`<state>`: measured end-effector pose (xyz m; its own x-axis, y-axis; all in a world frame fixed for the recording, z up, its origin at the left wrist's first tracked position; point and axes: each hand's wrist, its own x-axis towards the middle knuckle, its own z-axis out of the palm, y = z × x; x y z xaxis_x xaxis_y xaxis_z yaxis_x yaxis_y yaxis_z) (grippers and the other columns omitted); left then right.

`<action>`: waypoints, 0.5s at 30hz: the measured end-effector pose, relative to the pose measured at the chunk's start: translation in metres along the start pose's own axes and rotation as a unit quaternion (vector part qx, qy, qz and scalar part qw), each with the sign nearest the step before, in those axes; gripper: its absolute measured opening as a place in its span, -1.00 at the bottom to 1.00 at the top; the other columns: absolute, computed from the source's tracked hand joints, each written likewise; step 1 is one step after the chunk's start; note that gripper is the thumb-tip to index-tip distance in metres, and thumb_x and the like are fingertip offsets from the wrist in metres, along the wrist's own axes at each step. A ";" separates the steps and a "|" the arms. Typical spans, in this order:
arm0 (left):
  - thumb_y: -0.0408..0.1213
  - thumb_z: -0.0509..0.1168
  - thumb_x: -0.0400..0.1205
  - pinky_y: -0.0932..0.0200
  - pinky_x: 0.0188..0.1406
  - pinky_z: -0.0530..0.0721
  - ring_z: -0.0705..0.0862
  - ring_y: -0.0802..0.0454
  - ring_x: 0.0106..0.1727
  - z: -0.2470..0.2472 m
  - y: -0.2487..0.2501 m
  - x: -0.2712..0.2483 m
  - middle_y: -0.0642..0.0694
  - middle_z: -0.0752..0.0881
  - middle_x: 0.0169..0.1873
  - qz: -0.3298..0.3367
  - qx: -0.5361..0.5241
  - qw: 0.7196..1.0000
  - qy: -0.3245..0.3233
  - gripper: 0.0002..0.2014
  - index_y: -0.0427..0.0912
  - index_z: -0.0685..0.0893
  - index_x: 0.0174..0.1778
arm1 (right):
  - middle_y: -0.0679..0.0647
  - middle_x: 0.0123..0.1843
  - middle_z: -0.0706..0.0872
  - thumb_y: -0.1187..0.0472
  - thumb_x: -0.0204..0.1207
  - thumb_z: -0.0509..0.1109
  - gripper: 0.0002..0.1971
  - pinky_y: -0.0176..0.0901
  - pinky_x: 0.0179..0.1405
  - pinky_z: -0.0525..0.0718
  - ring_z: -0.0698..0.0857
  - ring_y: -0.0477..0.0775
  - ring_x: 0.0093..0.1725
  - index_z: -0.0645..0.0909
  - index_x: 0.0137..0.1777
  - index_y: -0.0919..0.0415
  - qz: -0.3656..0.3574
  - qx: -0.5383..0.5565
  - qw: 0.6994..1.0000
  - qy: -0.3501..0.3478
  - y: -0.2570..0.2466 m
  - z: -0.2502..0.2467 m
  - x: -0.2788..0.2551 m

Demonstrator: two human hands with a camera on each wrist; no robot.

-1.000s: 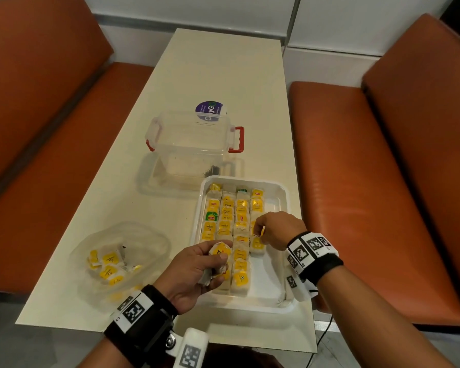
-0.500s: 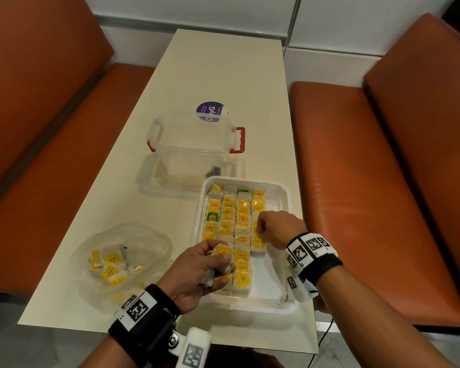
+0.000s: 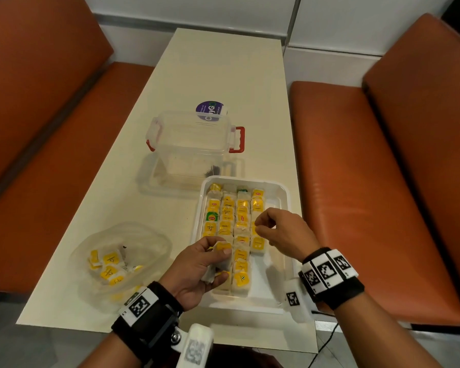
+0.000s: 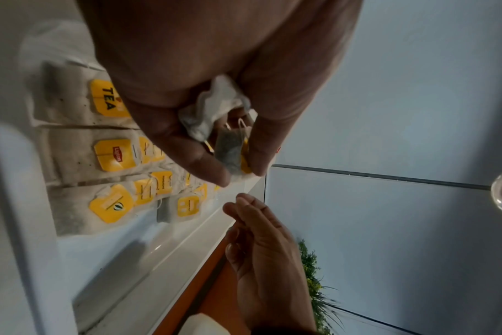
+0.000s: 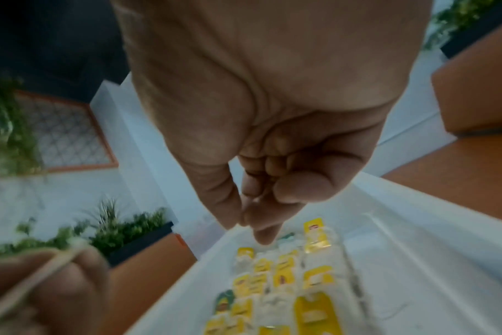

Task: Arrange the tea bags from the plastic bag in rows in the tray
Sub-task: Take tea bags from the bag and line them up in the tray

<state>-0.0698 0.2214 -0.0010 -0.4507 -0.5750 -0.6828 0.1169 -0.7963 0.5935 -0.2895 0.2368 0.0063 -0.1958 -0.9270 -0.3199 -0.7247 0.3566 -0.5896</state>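
Pinching crumpled paper tea bags, left grip; right grip curled, empty.

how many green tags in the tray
2 green tags: one in the leftmost row, one at the third row's far end; left hand and right hand may hide others.

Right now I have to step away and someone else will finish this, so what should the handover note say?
Left hand grips a small bunch of tea bags above the tray's near end. Right hand hovers over the rows, fingers curled, holding nothing.
Done: four rows started; the right one is shortest.
Left: place the held bags, then the ones in the plastic bag on the table.
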 end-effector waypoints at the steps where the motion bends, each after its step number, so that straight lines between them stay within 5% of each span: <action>1: -0.39 0.51 0.51 0.21 -0.42 0.71 0.70 0.03 -0.28 0.001 0.000 0.001 -0.09 0.77 -0.17 0.001 -0.001 1.000 -0.003 -0.78 -0.07 0.68 -0.02 | -0.12 -0.11 0.78 0.03 0.58 0.46 -0.96 -0.10 -0.13 0.75 0.74 -0.11 -0.24 0.67 -0.09 -0.15 -0.016 0.032 0.999 -0.007 -0.003 0.001 -0.005; 5: -0.40 0.46 0.58 0.24 -0.44 0.70 0.72 0.12 -0.40 0.007 0.000 0.002 0.00 0.76 -0.33 0.004 -0.002 1.000 -0.012 -0.82 -0.06 0.64 -0.01 | -0.08 -0.15 0.81 0.03 0.60 0.48 -0.93 -0.18 -0.23 0.74 0.74 -0.14 -0.37 0.76 -0.02 -0.02 -0.053 0.100 0.993 -0.043 -0.015 0.002 -0.022; 15: -0.38 0.55 0.51 0.18 -0.32 0.70 0.66 0.09 -0.32 0.020 -0.006 0.003 -0.02 0.70 -0.25 0.049 0.095 0.993 -0.044 -0.72 -0.10 0.63 0.03 | -0.06 -0.23 0.80 0.04 0.57 0.52 -0.92 -0.28 -0.29 0.66 0.69 -0.17 -0.39 0.78 -0.07 0.02 -0.062 0.117 0.988 -0.073 -0.015 0.002 -0.030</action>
<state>-0.0898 0.2284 0.0016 -0.5214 -0.6233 -0.5828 -0.0005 -0.6828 0.7306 -0.2713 0.2599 0.0234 -0.0042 -0.9446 -0.3282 -0.5616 0.2738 -0.7808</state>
